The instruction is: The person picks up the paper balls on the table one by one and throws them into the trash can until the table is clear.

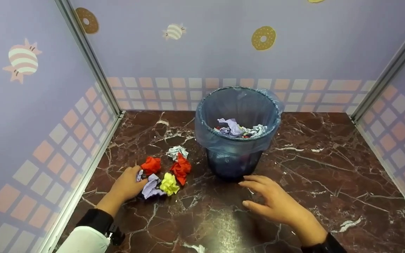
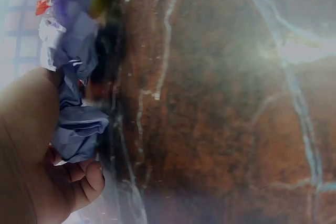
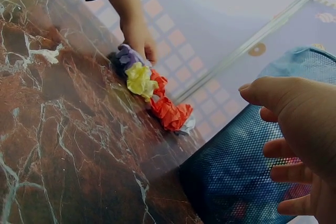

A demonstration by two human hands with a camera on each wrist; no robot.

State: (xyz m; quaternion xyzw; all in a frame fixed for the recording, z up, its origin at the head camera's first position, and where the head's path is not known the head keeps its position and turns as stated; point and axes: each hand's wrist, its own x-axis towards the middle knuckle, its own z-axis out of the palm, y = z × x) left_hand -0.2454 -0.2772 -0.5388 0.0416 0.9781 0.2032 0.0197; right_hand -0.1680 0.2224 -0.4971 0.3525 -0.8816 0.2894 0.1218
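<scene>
At the left of the table, my left hand (image 1: 127,184) grips a purple crumpled paper (image 2: 81,132), its fingers curled round it; the head view shows only a sliver of it. Touching or close beside that hand lies another purple crumpled paper (image 1: 152,188). Around it are a yellow crumpled paper (image 1: 169,184), two red ones, one nearer the hand (image 1: 151,165) and one farther right (image 1: 181,168), and a white one (image 1: 177,152). My right hand (image 1: 276,200) hovers with spread fingers in front of the bin (image 1: 236,163), holding nothing.
The dark mesh bin has a translucent blue bag (image 1: 202,135) folded over its rim. Purple and white crumpled papers (image 1: 231,128) lie inside it. Patterned panels (image 1: 202,52) enclose the brown marbled table (image 1: 311,168) at the back and sides.
</scene>
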